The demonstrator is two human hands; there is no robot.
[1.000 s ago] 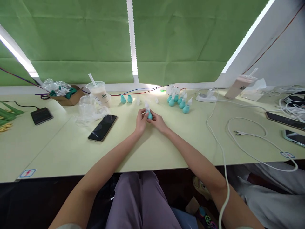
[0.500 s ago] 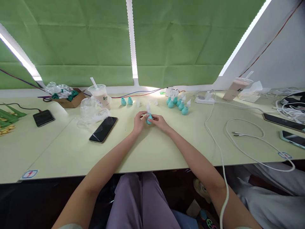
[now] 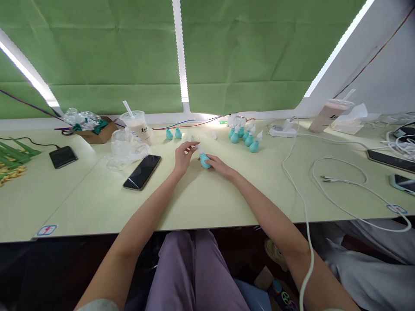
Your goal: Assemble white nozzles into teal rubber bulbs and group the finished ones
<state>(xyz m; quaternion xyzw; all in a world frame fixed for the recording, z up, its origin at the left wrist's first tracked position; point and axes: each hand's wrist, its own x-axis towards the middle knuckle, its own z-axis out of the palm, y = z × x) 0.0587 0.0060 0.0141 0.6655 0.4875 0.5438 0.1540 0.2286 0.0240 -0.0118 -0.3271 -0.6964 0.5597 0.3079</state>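
Note:
A small teal rubber bulb with a clear-white pointed nozzle is tilted to the left above the table. My right hand is closed around the bulb from the right. At the upper left, the thumb and fingertips of my left hand pinch the nozzle's tip. Two teal bulbs without nozzles stand farther back. Loose whitish nozzles lie near them, hard to make out. To the right, several teal bulbs with nozzles stand in a group.
On the left are a black phone, a plastic bag, a drink cup, a cardboard box and a power bank. White cables and a power strip lie right. Another person's leg shows lower right.
My left hand has moved from the bulb's body up to its nozzle. The bulb, upright before, now leans left in my right hand. The view has shifted slightly.

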